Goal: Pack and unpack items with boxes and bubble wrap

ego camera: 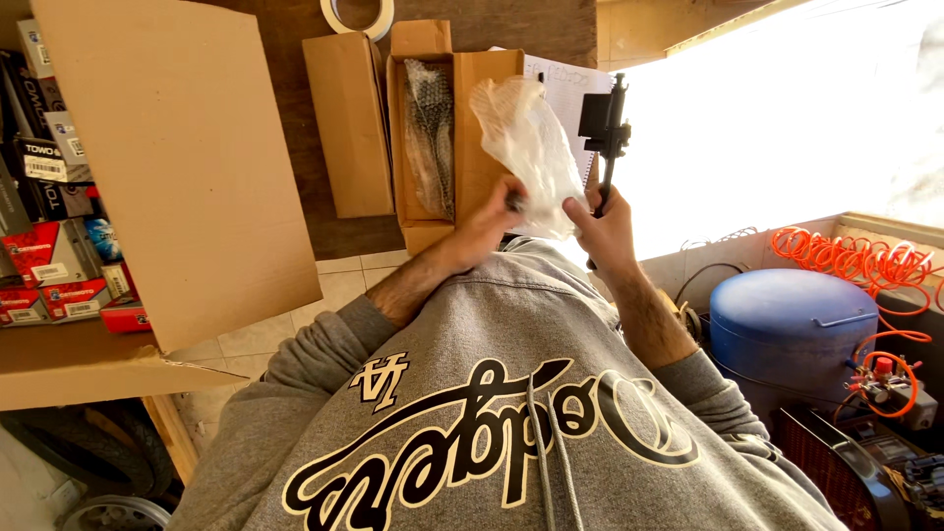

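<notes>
Both forearms rise from the grey hooded sweatshirt [511, 393] toward twelve o'clock, sleeves pushed back to the elbows, and meet just below the middle of the view. The left hand [489, 222] comes in from about seven o'clock, wrist bent, its fingers curled around the lower edge of a crumpled clear plastic bag [526, 147] and pinching it together with a small dark part at the bag's bottom corner. The right hand [602, 228] comes up from about five o'clock, thumb toward the bag, its fingers pressed against the bag's right lower edge and closed at the same time round the thin black shaft of a long black tool [608, 133], which stands nearly upright with its blocky head at one o'clock from the hands. The bag is held in the air between the two hands, its loose upper part standing up toward twelve o'clock. Behind it, on the brown wooden bench [324, 211], lies an open cardboard box [472, 118] with a dark part wrapped in plastic [431, 133] inside; a closed cardboard box [349, 123] lies just beside it at its nine o'clock side. A white sheet of paper [575, 98] shows past the bag at one o'clock. At four o'clock stands a blue tank [787, 315] with an orange coiled hose [855, 261] above it.
</notes>
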